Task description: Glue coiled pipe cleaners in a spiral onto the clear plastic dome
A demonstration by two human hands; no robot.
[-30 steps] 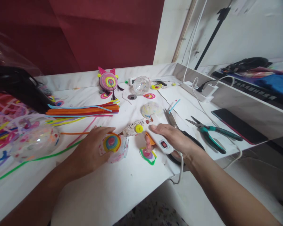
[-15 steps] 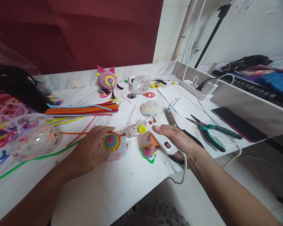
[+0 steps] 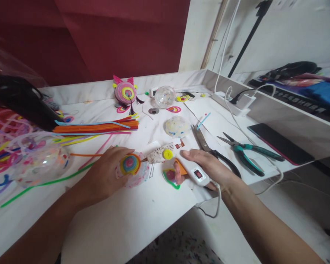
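My left hand (image 3: 110, 170) is closed around a clear speckled dome (image 3: 143, 176) at the left of centre. A coiled disc (image 3: 129, 164) in orange, yellow, blue and pink lies against the dome. My right hand (image 3: 206, 165) grips a white glue gun (image 3: 191, 165) with an orange trigger. The gun's nozzle points left and meets the disc's right edge. A small yellow coil (image 3: 168, 154) sits on the gun's barrel. Below the gun lies a green-edged coiled piece (image 3: 170, 179), partly hidden by my right fingers.
Scissors (image 3: 202, 139), green-handled pliers (image 3: 244, 150) and a phone (image 3: 280, 143) lie to the right. Behind are another dome (image 3: 177, 127), a clear ball (image 3: 165, 97) and a pink decorated ball (image 3: 125, 92). Orange pipe cleaners (image 3: 96, 127) and a speckled ball (image 3: 41, 159) are at the left.
The glue gun in my right hand has shifted slightly right and down. My left hand keeps its hold on the dome, almost unmoved.
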